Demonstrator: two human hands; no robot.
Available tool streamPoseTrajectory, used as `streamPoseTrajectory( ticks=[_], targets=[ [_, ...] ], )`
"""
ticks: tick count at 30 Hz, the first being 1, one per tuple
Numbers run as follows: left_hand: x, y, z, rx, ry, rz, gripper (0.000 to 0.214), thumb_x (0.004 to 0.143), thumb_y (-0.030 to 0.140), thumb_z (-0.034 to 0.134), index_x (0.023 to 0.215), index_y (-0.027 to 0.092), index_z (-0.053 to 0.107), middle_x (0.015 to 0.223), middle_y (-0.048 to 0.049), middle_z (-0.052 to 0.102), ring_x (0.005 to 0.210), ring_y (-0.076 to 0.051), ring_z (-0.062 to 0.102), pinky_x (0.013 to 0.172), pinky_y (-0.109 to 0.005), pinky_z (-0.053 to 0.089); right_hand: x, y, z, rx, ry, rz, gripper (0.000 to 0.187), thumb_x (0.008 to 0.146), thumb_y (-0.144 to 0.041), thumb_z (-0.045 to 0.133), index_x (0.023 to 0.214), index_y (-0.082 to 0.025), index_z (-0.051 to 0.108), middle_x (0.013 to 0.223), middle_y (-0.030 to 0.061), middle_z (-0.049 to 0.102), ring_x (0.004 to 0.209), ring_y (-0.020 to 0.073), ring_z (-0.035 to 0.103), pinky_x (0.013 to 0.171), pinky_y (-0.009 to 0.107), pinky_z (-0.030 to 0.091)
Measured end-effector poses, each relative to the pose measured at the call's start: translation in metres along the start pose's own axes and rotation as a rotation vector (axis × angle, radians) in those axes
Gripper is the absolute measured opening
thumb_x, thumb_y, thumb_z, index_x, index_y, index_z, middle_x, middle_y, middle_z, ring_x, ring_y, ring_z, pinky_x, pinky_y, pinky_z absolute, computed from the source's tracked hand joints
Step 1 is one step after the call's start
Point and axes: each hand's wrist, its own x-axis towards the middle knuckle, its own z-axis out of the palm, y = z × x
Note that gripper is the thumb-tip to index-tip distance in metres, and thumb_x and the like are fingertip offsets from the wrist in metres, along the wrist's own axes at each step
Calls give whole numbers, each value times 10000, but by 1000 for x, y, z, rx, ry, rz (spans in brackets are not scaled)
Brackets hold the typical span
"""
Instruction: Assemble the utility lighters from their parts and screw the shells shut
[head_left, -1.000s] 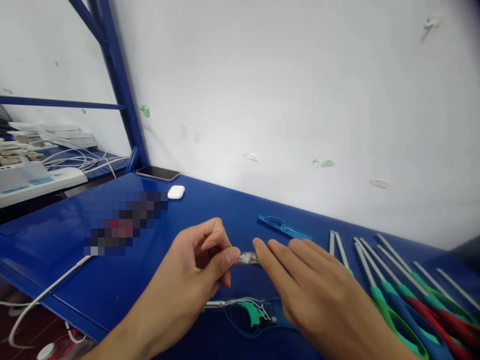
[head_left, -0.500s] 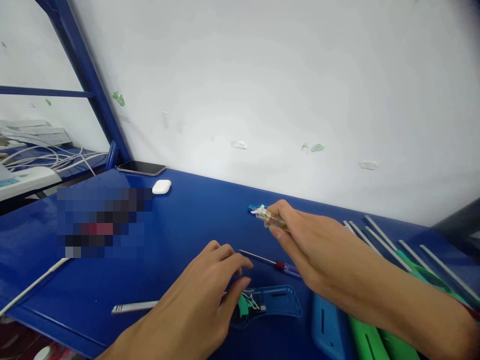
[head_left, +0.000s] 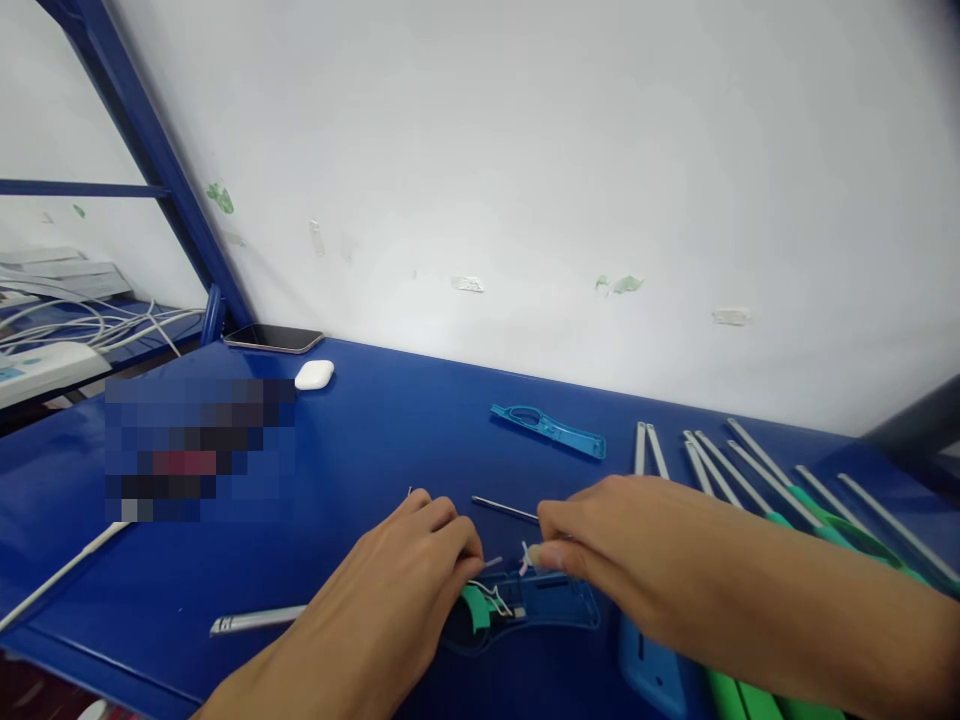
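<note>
My left hand (head_left: 409, 585) is closed in a pinch above the left end of an opened blue plastic housing (head_left: 562, 600). Inside it sit a green part (head_left: 475, 608) and white wires (head_left: 495, 597). What these fingers hold, if anything, is unclear. My right hand (head_left: 592, 530) grips a small clear yellowish tube; just its pale pinkish-white tip (head_left: 525, 560) shows, close to the housing's upper edge. A screwdriver (head_left: 504, 508) lies behind the housing, its handle hidden by my right hand. From under my left forearm sticks out a silver metal tube (head_left: 255, 621).
A blue cover piece (head_left: 570, 437) lies farther back. Several metal rods with green handles (head_left: 795, 495) lie at right, near a blue case (head_left: 651, 670). A phone (head_left: 274, 338) and white earbud case (head_left: 314, 375) sit at back left. A wall closes the rear.
My right hand has brought the tube down and nearer, from the blue cover to the housing. My left fingers, apart before, are now pinched together.
</note>
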Motion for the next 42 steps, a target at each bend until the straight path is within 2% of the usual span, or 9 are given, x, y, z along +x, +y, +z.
streamPoseTrajectory(
  ticks=[3, 7, 10, 13, 16, 21, 33, 38, 42],
  targets=[
    [-3, -3, 3, -98, 78, -29, 255, 1131, 194, 411, 1031, 252, 638, 1053, -4, 718, 985, -234, 673, 1243, -552, 325, 4, 3, 3, 38, 12, -22, 309, 1017, -103, 651, 1175, -324, 800, 972, 14, 808, 808, 242, 748, 663, 387, 505],
    [-8, -3, 5, -183, 107, -71, 251, 1145, 279, 352, 1042, 272, 581, 1017, 19, 678, 959, -214, 663, 1294, -560, 232, 17, 1, 9, 88, -73, -1, 204, 1069, -157, 639, 1111, -282, 794, 865, -19, 768, 675, 207, 689, 606, 377, 453],
    [-10, -1, 5, -192, 99, -70, 207, 1114, 241, 374, 1035, 269, 564, 1001, 17, 668, 944, -218, 653, 1259, -558, 284, 25, -2, 14, 105, -97, 74, 80, 1055, -254, 723, 984, -267, 758, 837, -38, 740, 611, 186, 643, 568, 370, 401],
    [-11, 2, 3, -194, 82, -71, 199, 1090, 210, 385, 1042, 269, 569, 1031, -2, 672, 972, -239, 645, 1096, -511, 442, 26, -2, 17, 91, -116, 54, 80, 1043, -224, 734, 969, -250, 744, 848, -30, 732, 589, 185, 611, 558, 374, 353],
    [-10, 4, 3, -197, 85, -81, 226, 1086, 195, 374, 1048, 268, 585, 1058, -17, 672, 981, -250, 635, 918, -441, 498, 23, 1, 16, 60, -128, -23, 95, 1071, -212, 674, 1020, -229, 752, 879, 3, 736, 634, 208, 628, 567, 377, 343],
    [-4, 2, 5, -177, 103, -58, 268, 1123, 235, 366, 1061, 271, 624, 1052, -17, 685, 973, -252, 624, 975, -473, 462, 21, 7, 9, 7, -148, -102, 154, 1058, -167, 638, 1114, -154, 781, 1070, 93, 804, 714, 260, 694, 567, 407, 372],
    [-2, 4, 3, -217, 149, -50, 242, 1123, 258, 473, 1023, 275, 693, 1013, -11, 669, 934, -235, 632, 939, -413, 466, 22, 11, 10, -13, -106, -95, 292, 1057, -109, 575, 1263, -170, 773, 1267, 96, 820, 881, 317, 794, 558, 424, 468],
    [-3, 4, 5, -212, 162, -37, 253, 1126, 260, 483, 1034, 286, 717, 1004, -6, 669, 936, -233, 637, 925, -409, 460, 21, 8, 7, 6, -146, -93, 234, 1044, -105, 600, 1170, -170, 786, 1234, 108, 821, 956, 328, 790, 609, 418, 495],
    [-3, 4, 6, -218, 158, -35, 266, 1125, 256, 481, 1034, 291, 728, 1004, -5, 668, 924, -229, 632, 865, -391, 456, 25, 7, 3, 57, -172, -51, 194, 1042, -108, 621, 1102, -196, 783, 1175, 89, 832, 912, 303, 792, 617, 402, 491]
  ],
)
